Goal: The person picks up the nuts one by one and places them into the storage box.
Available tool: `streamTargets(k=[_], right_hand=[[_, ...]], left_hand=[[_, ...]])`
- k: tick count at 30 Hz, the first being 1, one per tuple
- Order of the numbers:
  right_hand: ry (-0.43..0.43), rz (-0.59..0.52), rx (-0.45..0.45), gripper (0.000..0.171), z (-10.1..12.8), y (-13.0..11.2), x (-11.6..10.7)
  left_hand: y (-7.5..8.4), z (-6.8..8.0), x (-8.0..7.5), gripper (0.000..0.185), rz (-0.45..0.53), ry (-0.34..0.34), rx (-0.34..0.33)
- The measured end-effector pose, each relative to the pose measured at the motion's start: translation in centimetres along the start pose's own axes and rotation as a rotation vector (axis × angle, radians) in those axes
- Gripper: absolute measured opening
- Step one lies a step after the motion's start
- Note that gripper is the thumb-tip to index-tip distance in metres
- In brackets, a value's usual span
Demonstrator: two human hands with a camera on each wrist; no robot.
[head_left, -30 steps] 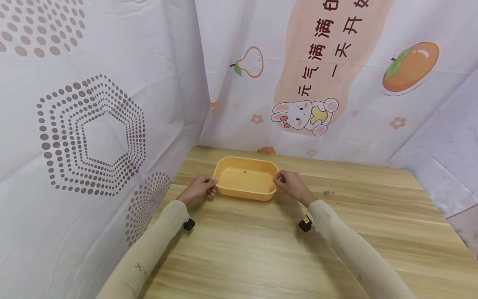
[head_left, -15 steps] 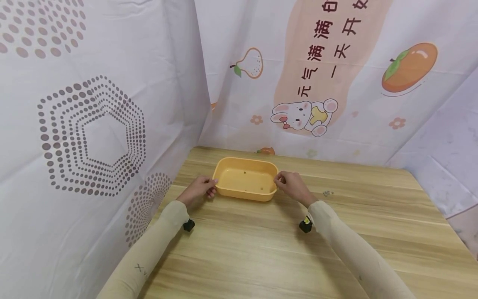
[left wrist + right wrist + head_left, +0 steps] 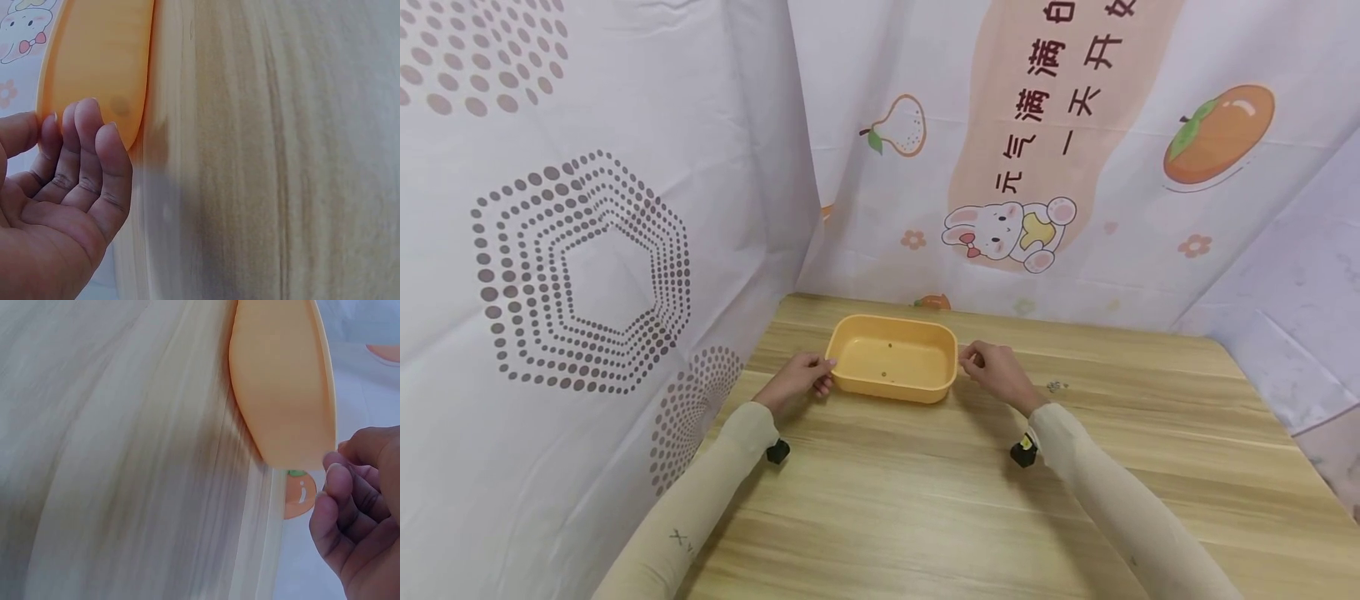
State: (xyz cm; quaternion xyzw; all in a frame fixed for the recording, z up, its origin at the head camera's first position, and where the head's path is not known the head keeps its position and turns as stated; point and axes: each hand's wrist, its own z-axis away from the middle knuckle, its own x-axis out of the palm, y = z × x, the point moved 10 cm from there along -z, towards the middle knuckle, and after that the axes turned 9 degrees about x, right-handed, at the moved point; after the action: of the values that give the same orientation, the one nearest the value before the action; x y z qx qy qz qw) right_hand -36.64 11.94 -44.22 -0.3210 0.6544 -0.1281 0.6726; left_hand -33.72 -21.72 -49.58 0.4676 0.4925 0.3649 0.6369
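Note:
A shallow orange-yellow plastic basin point(image 3: 891, 390) stands on the wooden table. My left hand point(image 3: 800, 379) pinches its left rim between thumb and index finger, while the other fingers point(image 3: 112, 150) curl loosely below. Just past the right end of the basin is my right hand point(image 3: 996, 373), its fingertips close together and right by the rim in the right wrist view, with nothing visible between them. Inside the basin lie small dark pieces, one toward the back point(image 3: 890, 345) and one nearer the front point(image 3: 883, 374); they are too small to identify.
A little pile of small grey metal-looking pieces point(image 3: 1055, 386) lies on the table point(image 3: 910, 492) right of my right hand. White printed cloth point(image 3: 880, 217) hangs behind the table, and another cloth point(image 3: 730, 208) closes off the left side.
My right hand has drawn back to the right from over the basin's rim. A small piece appeared in the basin near that hand and has shifted left. My left hand stays put.

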Motion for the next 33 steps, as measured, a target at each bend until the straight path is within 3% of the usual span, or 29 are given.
streamTargets(k=[33], right_hand=[[0.077,0.074,0.033,0.006,2.6,7.2,-3.3]], left_hand=[[-0.1,0.1,0.0,0.03,0.03,0.022,0.031]])
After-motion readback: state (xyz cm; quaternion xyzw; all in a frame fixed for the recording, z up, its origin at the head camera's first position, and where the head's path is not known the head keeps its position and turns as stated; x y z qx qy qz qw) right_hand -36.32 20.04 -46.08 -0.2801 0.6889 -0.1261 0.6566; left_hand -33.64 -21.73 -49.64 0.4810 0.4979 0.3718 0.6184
